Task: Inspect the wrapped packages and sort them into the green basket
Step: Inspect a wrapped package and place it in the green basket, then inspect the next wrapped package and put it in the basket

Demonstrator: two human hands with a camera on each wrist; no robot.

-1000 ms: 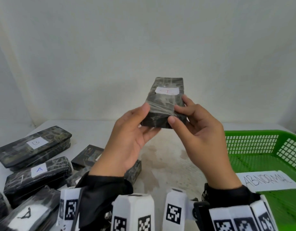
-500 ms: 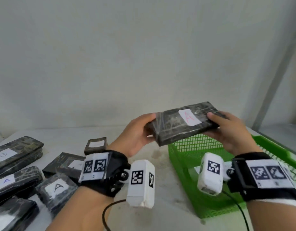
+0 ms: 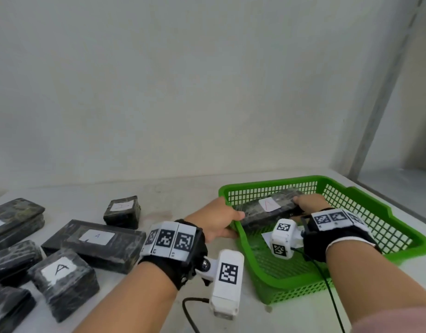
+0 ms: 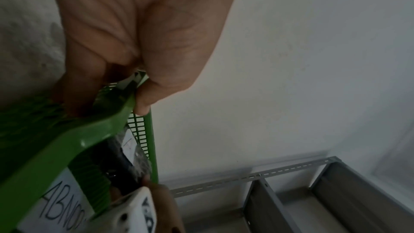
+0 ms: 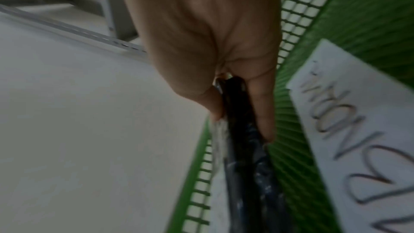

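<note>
Your A-labelled package (image 3: 269, 207) lies in the basket (image 3: 399, 236), seemingly along its far wall; other wrapped packages (image 3: 94, 241) lie left of it.

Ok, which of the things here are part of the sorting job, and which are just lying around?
Part of the job:
- package with a red A, held by the right hand
- green basket, its rim gripped by the left hand
- wrapped packages waiting on the table
- ABNORMAL sign in the basket

Lying about:
- metal shelving
- cable
</note>
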